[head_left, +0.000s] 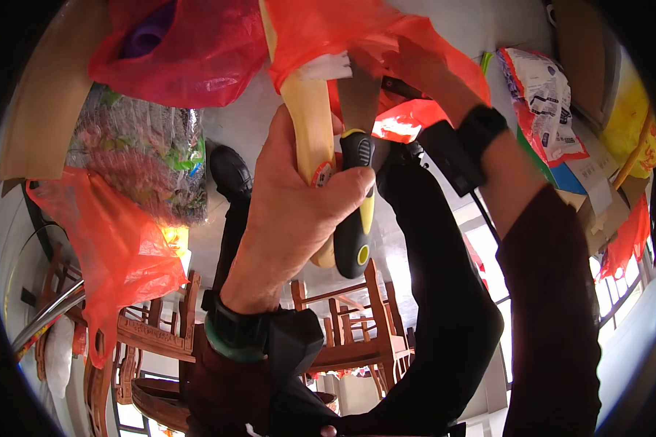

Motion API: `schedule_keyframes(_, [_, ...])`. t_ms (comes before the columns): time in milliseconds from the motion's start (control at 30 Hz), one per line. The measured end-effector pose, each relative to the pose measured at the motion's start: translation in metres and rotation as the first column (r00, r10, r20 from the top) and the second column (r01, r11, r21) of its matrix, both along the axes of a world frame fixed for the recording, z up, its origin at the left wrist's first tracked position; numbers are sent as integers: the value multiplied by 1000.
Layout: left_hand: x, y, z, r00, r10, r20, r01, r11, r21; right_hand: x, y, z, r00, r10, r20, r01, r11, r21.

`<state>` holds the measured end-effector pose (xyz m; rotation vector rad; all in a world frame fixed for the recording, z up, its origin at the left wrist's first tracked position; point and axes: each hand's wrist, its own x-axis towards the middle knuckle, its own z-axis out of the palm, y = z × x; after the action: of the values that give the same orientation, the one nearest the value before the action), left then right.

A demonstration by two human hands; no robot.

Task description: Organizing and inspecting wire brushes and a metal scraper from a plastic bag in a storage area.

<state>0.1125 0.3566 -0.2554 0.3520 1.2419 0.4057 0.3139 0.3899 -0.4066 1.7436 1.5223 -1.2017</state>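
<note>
My left hand [290,213] grips two tools side by side. One has a pale wooden handle [309,125] with a round sticker; a white piece [325,66] lies across its upper part. The other is a flat-bladed tool, perhaps a putty knife, with a black and yellow handle [355,213] under my thumb and a metal blade [359,90] pointing away. Their far ends reach a red plastic bag [328,33]. My right hand [415,63] is at that bag, its fingers blurred and partly veiled by red film. A dark object [402,87] shows beside it.
A pinkish-red bag [197,54] with something purple inside is at upper left, above a clear-wrapped bundle [142,153]. An orange-red bag [120,235] hangs lower left. Cardboard [49,109] stands left; a printed packet [544,104] lies right. Wooden chairs [355,349] stand behind me.
</note>
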Motion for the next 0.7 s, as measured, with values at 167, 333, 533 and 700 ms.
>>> schedule_keyframes(167, [-7,4,-3,1000,5,-21,-5,1000,-30,2,22,-17,1000,16,20,-16,999,40])
schedule_keyframes(333, [-11,6,-4,998,2,-70,-4,1000,-29,4,18,-19,1000,14,-28,-12,998,68])
schedule_keyframes(533, [-8,7,-6,997,68,-41,-70,997,-43,8,11,-26,999,12,-50,-8,997,81])
schedule_keyframes(700, [-12,9,-7,984,170,-50,-173,983,-59,11,6,-31,996,4,-93,7,994,113])
